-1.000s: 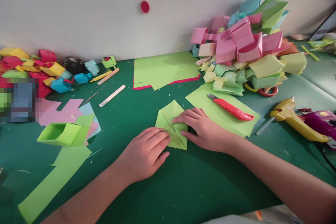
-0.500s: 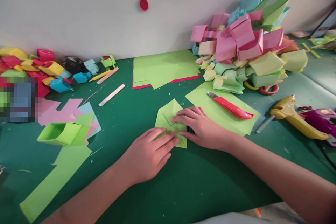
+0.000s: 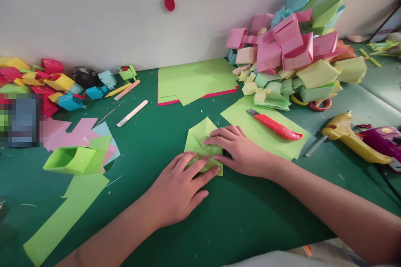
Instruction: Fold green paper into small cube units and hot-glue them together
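A folded light green paper (image 3: 205, 133) lies flat on the green table (image 3: 150, 150), with creases and small flaps near its middle. My left hand (image 3: 181, 187) is open, its spread fingertips resting on the paper's lower part and lower edge. On the paper's right side lie the fingers of my right hand (image 3: 241, 150), open and slightly apart. Parts of the paper are hidden under both hands. Just right of them, a red cutter knife (image 3: 277, 127) rests on a larger light green sheet (image 3: 244, 114).
Green and red sheets (image 3: 197, 79) lie by the wall. A pile of folded paper boxes (image 3: 282, 50) stands back right, a yellow glue gun (image 3: 354, 135) right. At left are a green paper box (image 3: 70, 160), a green strip (image 3: 62, 221) and colourful folded pieces (image 3: 59, 81).
The fingers of my left hand have spread wider, and the lower ones have shifted along the paper's bottom edge. My right hand has stayed nearly still. The view has shifted slightly.
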### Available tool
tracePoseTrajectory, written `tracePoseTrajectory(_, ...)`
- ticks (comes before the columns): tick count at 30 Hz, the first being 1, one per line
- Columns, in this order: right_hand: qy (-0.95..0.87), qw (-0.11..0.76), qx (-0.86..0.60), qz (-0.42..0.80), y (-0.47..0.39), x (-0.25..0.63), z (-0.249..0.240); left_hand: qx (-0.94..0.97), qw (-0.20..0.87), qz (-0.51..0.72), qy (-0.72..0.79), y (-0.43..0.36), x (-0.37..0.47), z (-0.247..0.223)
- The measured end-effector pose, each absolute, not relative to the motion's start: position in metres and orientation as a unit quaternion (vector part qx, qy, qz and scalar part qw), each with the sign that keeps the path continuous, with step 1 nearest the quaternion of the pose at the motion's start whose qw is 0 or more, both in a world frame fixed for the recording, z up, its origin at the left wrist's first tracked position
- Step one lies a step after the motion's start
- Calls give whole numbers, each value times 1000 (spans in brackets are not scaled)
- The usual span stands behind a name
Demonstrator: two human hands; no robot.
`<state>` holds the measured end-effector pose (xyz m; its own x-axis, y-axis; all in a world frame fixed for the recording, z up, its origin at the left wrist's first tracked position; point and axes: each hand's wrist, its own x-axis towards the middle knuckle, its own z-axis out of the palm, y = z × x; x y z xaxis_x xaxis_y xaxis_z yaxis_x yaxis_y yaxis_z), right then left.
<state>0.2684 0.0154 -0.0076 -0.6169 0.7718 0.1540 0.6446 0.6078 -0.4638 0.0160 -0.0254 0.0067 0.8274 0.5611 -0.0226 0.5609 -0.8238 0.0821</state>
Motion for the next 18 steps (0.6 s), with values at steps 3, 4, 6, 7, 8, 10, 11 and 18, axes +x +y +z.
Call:
tracePoseTrajectory(3,-879,173,-403,187,16,269,-7,952,53,-11,301,-27,15,7)
tracePoseTrajectory(4,-879,173,-403,187,16,269,-7,952,54,-13,302,-27,15,7)
tracePoseTrajectory(6,-878,173,-404,188,15,269,-7,952,53,-15,302,-28,14,7)
tracePoseTrajectory(7,-878,174,-404,189,15,268,-6,952,52,-15,302,-28,14,7)
tracePoseTrajectory(8,-877,175,-405,189,15,268,-6,952,50,-15,302,-28,14,6)
tracePoseTrajectory(10,-876,176,-407,188,15,268,-5,952,49,-12,301,-28,14,6)
tracePoseTrajectory(11,-876,175,-407,188,15,268,-5,953,50,-11,300,-28,14,6)
tracePoseTrajectory(18,-877,173,-409,185,15,267,-5,953,58,-11,298,-26,15,6)
